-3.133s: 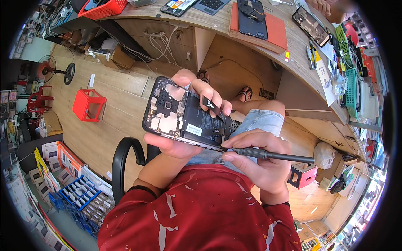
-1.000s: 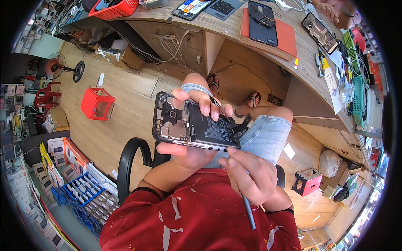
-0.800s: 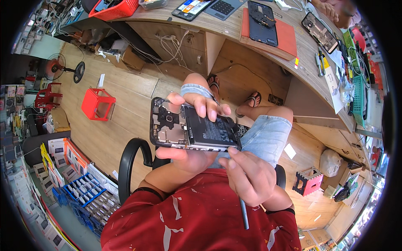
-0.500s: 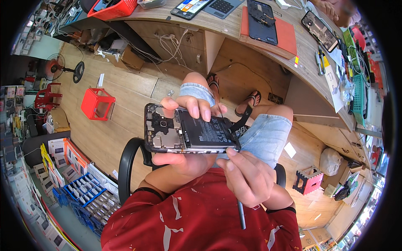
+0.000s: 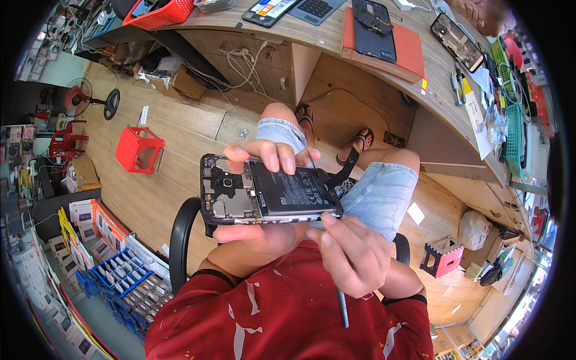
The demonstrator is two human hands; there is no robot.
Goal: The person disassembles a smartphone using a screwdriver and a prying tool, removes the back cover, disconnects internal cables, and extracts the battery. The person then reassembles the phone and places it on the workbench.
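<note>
My left hand (image 5: 264,235) grips a smartphone (image 5: 235,203) with its back cover off, thumb along the near edge and fingers over the far one. Inside it, a black battery (image 5: 294,191) fills the middle, and metal shields and a camera module (image 5: 227,183) lie at the left end. A black flex cable (image 5: 346,170) sticks up from the right end. Closed around a slim grey rod-like tool (image 5: 343,309), my right hand (image 5: 355,255) has its fingertips at the phone's near right corner. The tool's tip is hidden, so its exact kind is unclear.
On the desk (image 5: 324,42) ahead lie a dark phone back panel (image 5: 373,36) on a red box (image 5: 410,54), another opened phone (image 5: 457,42) and a red basket (image 5: 157,15). A red stool (image 5: 139,147) stands left, a blue parts tray (image 5: 123,273) lower left.
The phone has shifted slightly left, its left end tipping a little nearer to me. My left hand moved with it; my right hand stays at the same corner, barely moved.
</note>
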